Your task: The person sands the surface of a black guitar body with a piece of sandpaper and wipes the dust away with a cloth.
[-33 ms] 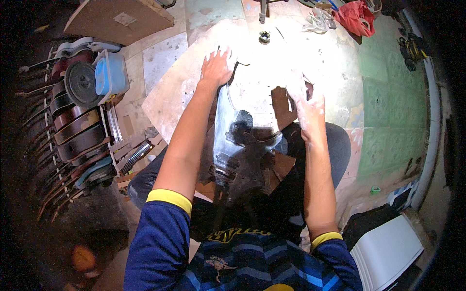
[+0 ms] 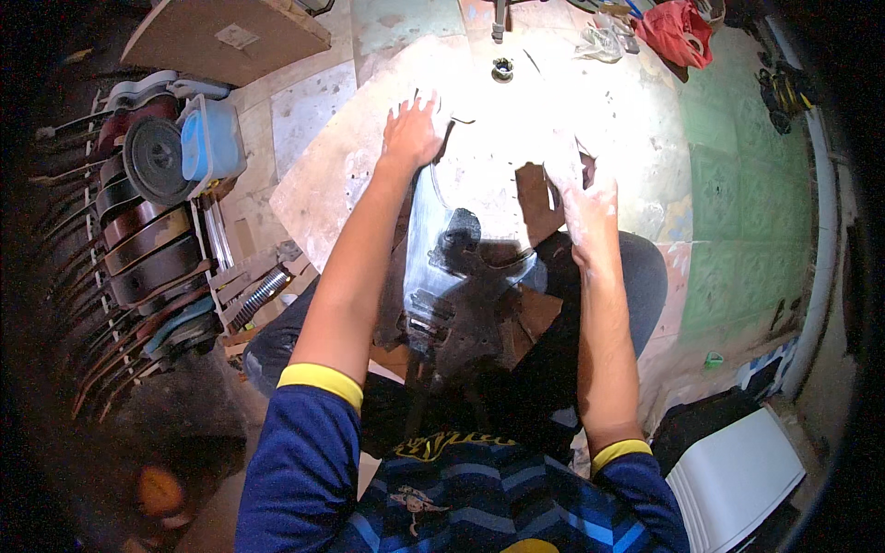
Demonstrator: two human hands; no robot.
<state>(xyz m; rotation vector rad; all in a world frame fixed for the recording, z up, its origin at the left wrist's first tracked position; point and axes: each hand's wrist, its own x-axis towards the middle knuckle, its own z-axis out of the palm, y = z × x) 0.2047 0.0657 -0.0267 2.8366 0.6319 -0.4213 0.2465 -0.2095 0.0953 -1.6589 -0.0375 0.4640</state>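
Between the spread left hand (image 2: 412, 136) and right hand (image 2: 592, 201), the latter's grip unclear, lies a glossy panel (image 2: 422, 244).

Remotely, I see green floor tiles (image 2: 747, 175) at two o'clock, a brown panel (image 2: 207, 60) at eleven, harsh light (image 2: 535, 120) near one.

The panel (image 2: 442, 258) has curved edges and a shiny face, pale and dark in patches, between the knees (image 2: 643, 286).

One wide fisheye view downward from head height
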